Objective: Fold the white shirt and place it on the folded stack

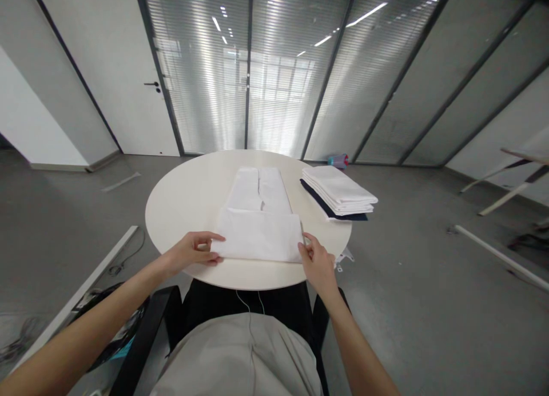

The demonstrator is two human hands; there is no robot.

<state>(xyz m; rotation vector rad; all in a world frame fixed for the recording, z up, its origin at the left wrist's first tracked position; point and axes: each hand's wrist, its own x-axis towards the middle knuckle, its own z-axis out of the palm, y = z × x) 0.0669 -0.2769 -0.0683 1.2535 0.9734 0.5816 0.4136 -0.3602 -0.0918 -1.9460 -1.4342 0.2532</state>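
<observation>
A white garment (pixel 259 234) lies partly folded on the table. Its near end is turned up as a wide flat band, and beyond that two long panels meet along a centre gap. At the band's left edge is my left hand (pixel 198 248), thumb and fingers gripping the cloth near its lower left corner. My right hand (pixel 318 262) pinches the opposite edge between thumb and fingers, close to the lower right corner. Some of the fingertips are hidden by cloth or by the hands themselves.
The round cream table (pixel 184 195) carries a stack of folded white cloths (pixel 338 190) with a dark navy piece (pixel 354 217) low in it, at right. A purple and teal object (pixel 338 161) is behind the table. A black chair armrest (pixel 148 333) stands at lower left.
</observation>
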